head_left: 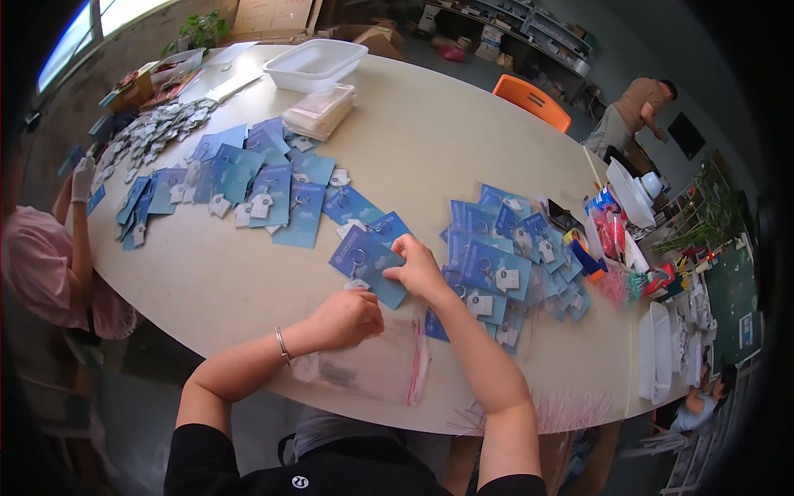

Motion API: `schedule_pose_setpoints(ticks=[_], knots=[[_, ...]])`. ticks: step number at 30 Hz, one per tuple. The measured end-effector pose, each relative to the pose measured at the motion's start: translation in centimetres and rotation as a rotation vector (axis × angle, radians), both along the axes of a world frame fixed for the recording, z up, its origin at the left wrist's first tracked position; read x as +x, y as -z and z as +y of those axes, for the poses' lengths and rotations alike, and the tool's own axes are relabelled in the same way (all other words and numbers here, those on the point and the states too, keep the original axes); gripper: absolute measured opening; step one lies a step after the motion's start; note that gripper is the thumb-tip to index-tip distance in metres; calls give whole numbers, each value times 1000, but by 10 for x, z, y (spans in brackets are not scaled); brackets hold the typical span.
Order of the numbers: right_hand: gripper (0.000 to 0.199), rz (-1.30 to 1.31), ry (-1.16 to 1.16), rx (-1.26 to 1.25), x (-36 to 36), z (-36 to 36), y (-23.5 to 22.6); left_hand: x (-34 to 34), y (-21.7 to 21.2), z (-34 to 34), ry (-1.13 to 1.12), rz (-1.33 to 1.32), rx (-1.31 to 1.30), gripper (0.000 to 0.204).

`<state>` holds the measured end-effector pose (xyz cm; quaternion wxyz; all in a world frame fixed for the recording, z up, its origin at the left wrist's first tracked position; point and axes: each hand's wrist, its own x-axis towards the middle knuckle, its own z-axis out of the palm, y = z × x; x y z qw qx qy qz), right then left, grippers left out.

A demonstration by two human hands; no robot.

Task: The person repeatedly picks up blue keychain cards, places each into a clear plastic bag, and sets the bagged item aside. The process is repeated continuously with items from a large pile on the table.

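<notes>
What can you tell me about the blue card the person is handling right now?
The blue card is a flat rectangle, seemingly of paper or thin card, with pale cloud-like marks. A metal key ring with a small charm sits on it. It lies turned at an angle on the pale table, near the front edge. The right hand pinches its right edge; the left hand is closed just below its lower corner.

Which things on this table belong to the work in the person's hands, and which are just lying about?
In the work:
left hand
right hand
blue card with a key ring
pile of blue cards
clear bags

Lying about:
white tray
orange chair
potted plant
stack of clear packets
</notes>
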<state>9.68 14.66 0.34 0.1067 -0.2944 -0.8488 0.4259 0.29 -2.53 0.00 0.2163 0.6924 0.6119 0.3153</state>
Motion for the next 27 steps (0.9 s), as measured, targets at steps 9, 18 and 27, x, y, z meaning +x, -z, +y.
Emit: schedule_pose_setpoints(ticks=[9, 18, 27], knots=[[22, 653, -34, -981, 33, 17, 23, -24, -47, -7, -149, -224, 38, 8], [30, 679, 43, -1270, 27, -11, 13, -18, -37, 2, -257, -331, 29, 9], [56, 456, 76, -766, 48, -1, -3, -31, -19, 9, -288, -354, 39, 7]])
